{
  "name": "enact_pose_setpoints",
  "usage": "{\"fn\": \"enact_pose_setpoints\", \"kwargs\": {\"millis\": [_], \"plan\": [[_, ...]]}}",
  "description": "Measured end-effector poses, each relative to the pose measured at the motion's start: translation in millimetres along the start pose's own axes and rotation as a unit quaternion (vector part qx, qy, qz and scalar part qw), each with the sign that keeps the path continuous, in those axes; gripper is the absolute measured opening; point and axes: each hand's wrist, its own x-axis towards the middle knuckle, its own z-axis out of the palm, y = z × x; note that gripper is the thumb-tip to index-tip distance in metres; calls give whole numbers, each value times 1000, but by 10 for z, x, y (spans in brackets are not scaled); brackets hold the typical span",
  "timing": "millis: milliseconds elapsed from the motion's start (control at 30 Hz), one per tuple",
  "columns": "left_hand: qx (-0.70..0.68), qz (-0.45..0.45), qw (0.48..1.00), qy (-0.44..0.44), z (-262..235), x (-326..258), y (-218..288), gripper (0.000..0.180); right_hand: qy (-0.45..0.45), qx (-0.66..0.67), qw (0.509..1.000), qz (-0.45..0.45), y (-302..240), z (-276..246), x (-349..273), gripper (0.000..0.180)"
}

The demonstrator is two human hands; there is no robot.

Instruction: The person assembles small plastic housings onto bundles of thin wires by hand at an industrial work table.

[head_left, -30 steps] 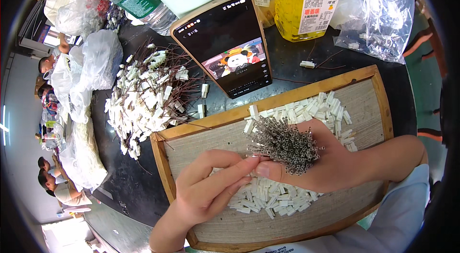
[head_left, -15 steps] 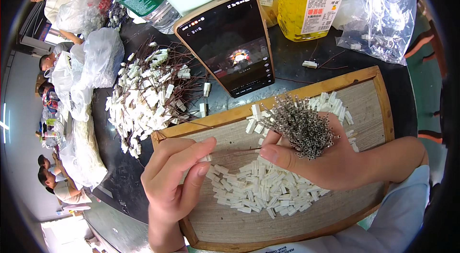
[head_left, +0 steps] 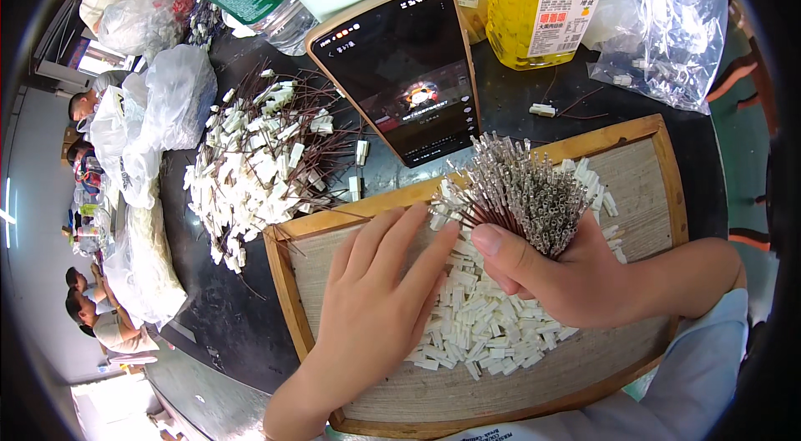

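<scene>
Wires in our right hand (head_left: 576,274): a thick bundle of dark wires with metal terminals (head_left: 519,191), gripped in a closed fist above the wooden tray (head_left: 288,274). Our left hand (head_left: 375,307) lies open and flat, fingertips on the small white plastic connectors (head_left: 492,328) heaped on the tray. Beyond the tray, finished wired connectors (head_left: 259,157) and a phone (head_left: 400,65) rest on the dark table (head_left: 209,307).

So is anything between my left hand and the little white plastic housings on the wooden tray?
Nothing visible. The left hand lies flat on the wooden tray, fingertips at the edge of the white housings. The right hand holds the wire bundle beside it.
</scene>
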Motion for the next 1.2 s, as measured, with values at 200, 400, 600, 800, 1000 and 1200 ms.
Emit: {"fn": "enact_pose_setpoints", "kwargs": {"millis": [200,400,600,800,1000,1200], "plan": [[98,24,995,9,105,20,-17,41,22,-5,1000,-17,-11,15,-8,14],[51,29,998,-7,106,46,-50,38,11,-43,998,-37,-34,26,5,13],[26,47,998,36,122,-2,-177,30,3,-93,992,-81,78,-24,42,11],[-25,5,998,56,66,-4,-187,26,-15,-94,993,-65,65,-27,49,9],[-429,-82,892,121,69,-89,-260,28,-21,-72,996,-47,58,-3,13,12],[-725,-117,657,170,95,-144,-227,18,-57,-71,995,-40,59,-4,-19,18]]}}
